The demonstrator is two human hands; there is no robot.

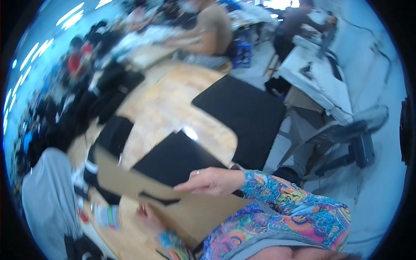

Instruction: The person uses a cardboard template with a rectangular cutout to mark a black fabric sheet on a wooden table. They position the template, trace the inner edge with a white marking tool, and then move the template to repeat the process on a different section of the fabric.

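A tan cardboard sheet (203,216) with a dark slot-shaped opening (159,198) stretches from the left to just in front of my body. My right hand (212,181) lies at its upper edge, fingers closed and pointing left, gripping the cardboard. Below the slot, my left hand (151,218) is beside the sheet's lower edge with its fingers curled; blur hides what they hold. Just beyond the sheet, a black fabric panel (173,158) lies flat on the wooden table (160,97). A larger black panel (242,115) hangs over the table's right edge.
Black fabric piles (112,89) line the table's left side. A clear container (106,216) stands near my left hand, beside grey cloth (47,195). To the right are a grey fan (359,143), a plastic chair (303,132) and a white worktable (318,78). Another person (214,30) sits across the table.
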